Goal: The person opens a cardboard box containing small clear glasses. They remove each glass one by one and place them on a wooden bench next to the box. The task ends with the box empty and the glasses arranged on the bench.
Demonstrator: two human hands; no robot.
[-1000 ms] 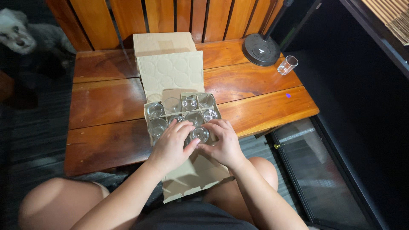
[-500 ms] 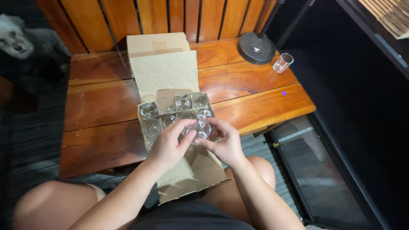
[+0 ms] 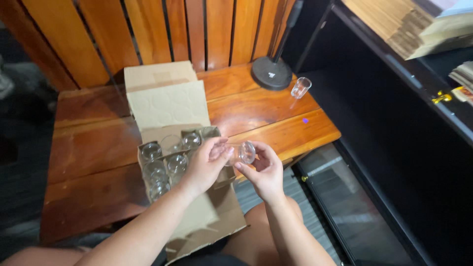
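Hands (image 3: 209, 165) (image 3: 266, 172) hold glass (image 3: 244, 152) — box (image 3: 152, 111) (five inside).

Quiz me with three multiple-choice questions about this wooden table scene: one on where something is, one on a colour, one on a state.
1. Where does the lone small glass stand?
A. in the box
B. beside the round black base
C. on the floor

2. What colour is the table?
A. reddish brown
B. white
C. green

3. How is the cardboard box?
A. taped shut
B. crushed flat
C. open, holding glasses

Answers: 1 B, it stands apart on the table, near the base. 2 A, the planks show warm wood. 3 C, the flap is up while the left hand and right hand hold one glass.
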